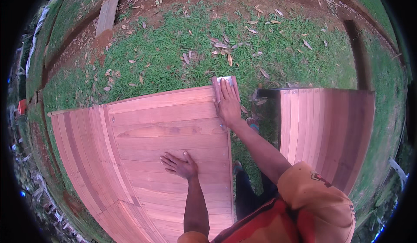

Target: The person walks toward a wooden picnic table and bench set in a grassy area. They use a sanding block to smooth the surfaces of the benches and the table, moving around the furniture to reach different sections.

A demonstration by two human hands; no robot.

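A large panel of reddish wooden boards [173, 131] lies below me. On its boards rests my left hand [180, 165], palm down and fingers spread, holding nothing. My right arm reaches to the panel's far right corner. There my right hand [229, 107] lies over a sanding block [235, 85], which has a pale middle and reddish-brown sheet turned up along both sides. The fingers press along the block's top, and the palm hides part of it. The block sits at the panel's far edge.
A second wooden panel with a dark frame [326, 125] stands to the right across a narrow grassy gap, where my feet and legs show. Beyond lie grass [173, 65] with dry leaves, a loose plank [107, 15] and a narrow trench [357, 54].
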